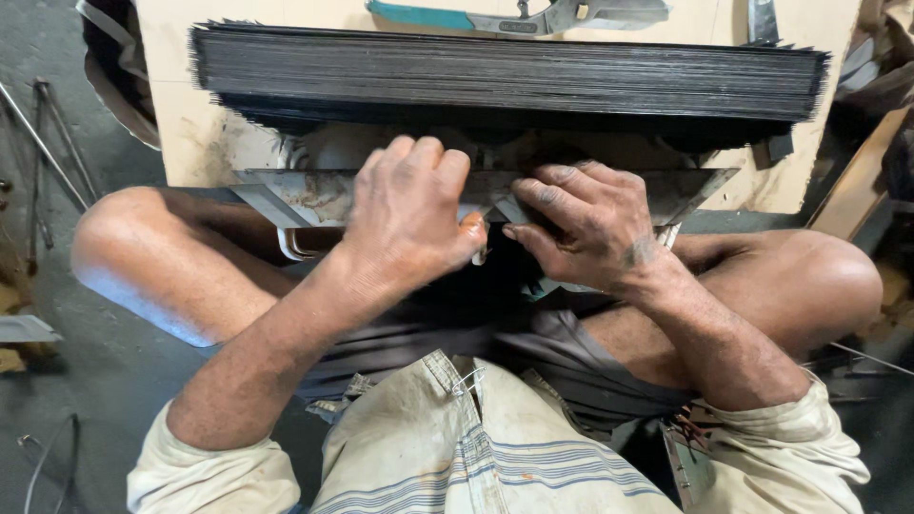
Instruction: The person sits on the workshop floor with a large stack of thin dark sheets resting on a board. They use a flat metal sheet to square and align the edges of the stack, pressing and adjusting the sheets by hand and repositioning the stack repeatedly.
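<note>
The left hand (409, 219) curls knuckles-up over a grey metal strip (305, 195) lying along the near edge of the pale counter (190, 133), fingers closed on it. Just beside it, the right hand (590, 224) presses the same strip, fingertips bent down, pinching its edge. Behind both hands sits a thick stack of thin black sheets (505, 76), and a teal-handled tool (514, 16) lies beyond.
</note>
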The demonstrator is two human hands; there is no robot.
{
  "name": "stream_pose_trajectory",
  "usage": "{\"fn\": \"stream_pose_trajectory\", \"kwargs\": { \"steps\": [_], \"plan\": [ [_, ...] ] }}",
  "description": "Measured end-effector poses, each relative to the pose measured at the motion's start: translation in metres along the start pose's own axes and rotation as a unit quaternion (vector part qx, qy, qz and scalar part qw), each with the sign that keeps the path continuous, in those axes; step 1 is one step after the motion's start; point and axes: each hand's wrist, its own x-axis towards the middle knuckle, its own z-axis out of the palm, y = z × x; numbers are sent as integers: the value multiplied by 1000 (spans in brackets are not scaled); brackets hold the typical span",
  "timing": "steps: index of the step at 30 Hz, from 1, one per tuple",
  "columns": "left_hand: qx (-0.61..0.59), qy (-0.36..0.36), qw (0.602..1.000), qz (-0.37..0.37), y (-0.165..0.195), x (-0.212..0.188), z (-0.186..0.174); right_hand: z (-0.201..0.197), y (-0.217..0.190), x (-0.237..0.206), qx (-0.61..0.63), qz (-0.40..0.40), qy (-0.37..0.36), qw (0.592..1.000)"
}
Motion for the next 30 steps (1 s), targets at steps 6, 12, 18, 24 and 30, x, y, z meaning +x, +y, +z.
{"fn": "stream_pose_trajectory", "kwargs": {
  "steps": [6,12,18,24,30],
  "plan": [
    [133,-7,990,52,19,6,6,1,-1,2,-16,-17,6,1000],
    [127,30,973,192,-2,12,-5,-6,-5,5,2,-9,21,1000],
    [37,182,958,218,-21,-16,-12,-37,1,-5,-95,-78,96,988],
    [-6,191,957,218,-35,-12,-5,-79,1,-55,-119,116,217,962],
    [63,202,958,194,14,27,3,-23,13,-95,-34,231,387,892]
  ]
}}
